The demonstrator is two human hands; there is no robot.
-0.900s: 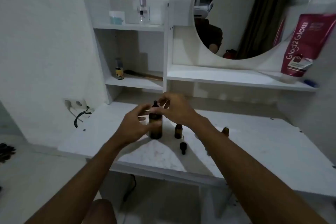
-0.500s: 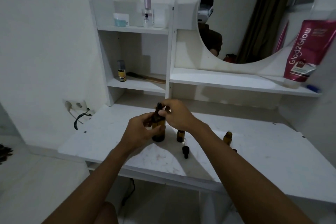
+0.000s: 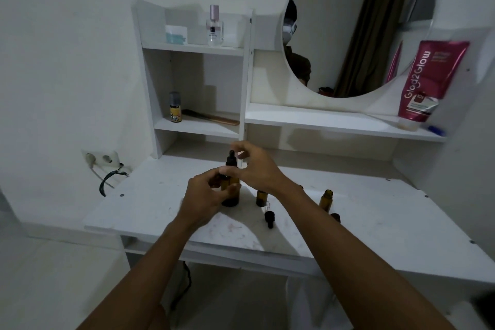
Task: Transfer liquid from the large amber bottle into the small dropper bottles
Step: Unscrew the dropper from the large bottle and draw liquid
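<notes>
While left fingers [image 3: 210, 179] grip upright amber bottle [image 3: 231, 200], right fingers [image 3: 242, 145] pinch black cap [image 3: 231, 160]

Small bottles [image 3: 326, 199] and a cap [image 3: 269, 218] crowd the right; left tabletop [image 3: 150, 203] free.

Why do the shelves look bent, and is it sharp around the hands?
Head view: wide-angle lens bows the shelf edges and stretches the pink tube; dim light; arms shadow the tabletop; large amber bottle fairly sharp, right hand slightly soft.
</notes>
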